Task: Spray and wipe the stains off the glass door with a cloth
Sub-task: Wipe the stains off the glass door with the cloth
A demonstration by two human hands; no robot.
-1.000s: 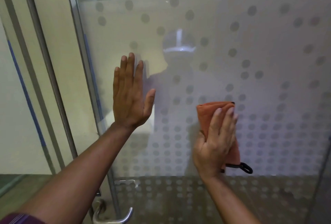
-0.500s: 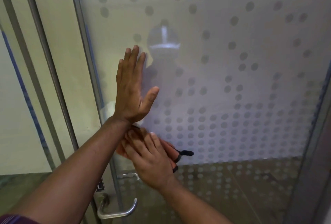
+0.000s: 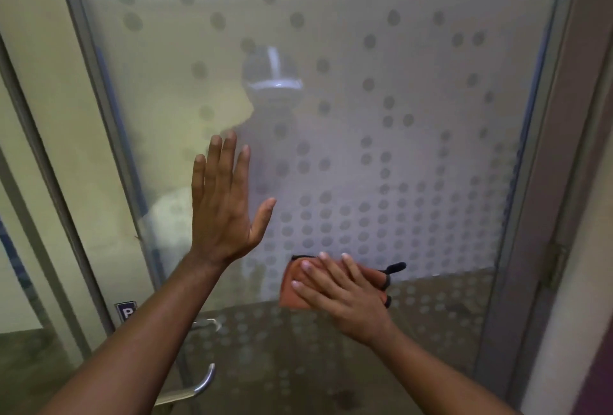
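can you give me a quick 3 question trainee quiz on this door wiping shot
1. True or false: the left hand holds a spray bottle.
2. Multiple choice: the orange cloth is pressed to the glass door by A) the right hand, B) the left hand, C) both hands.
3. Fill in: the metal door handle sits at the lower ____ of the view.

Key
1. False: it is open and flat, fingers spread, on or near the glass.
2. A
3. left
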